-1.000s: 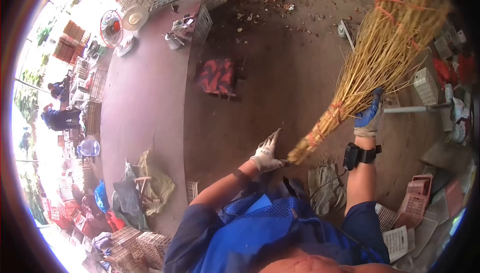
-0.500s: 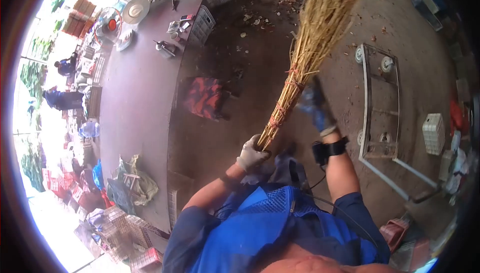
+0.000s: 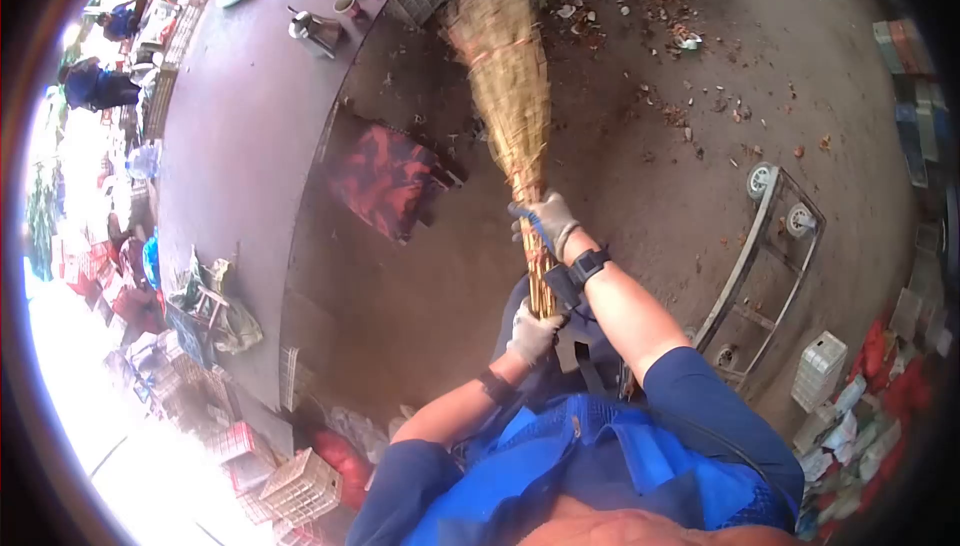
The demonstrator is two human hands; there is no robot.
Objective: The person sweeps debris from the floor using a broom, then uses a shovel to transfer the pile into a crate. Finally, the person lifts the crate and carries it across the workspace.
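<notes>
A straw broom [image 3: 512, 106] stretches away from my body, its spread bristles blurred by motion at the top of the view. My left hand [image 3: 535, 333], in a pale work glove, is closed around the butt end of the handle near my waist. Farther up, my right hand [image 3: 550, 222], gloved in grey and blue, wraps the bound straw just below where it widens. Scattered litter [image 3: 670, 16] lies on the floor right of the bristles.
A long table [image 3: 250, 116] runs along the left, bearing a metal kettle [image 3: 315, 32] and a cup [image 3: 347, 5]. A stool with a red camouflage cover [image 3: 385, 181] stands beside it. On the right are a wheeled cart [image 3: 745, 256] and a white crate [image 3: 819, 371].
My right hand, off the broom and blurred before, now grips its handle. The broom's bristles have swung left. The view has shifted, bringing more floor litter into sight.
</notes>
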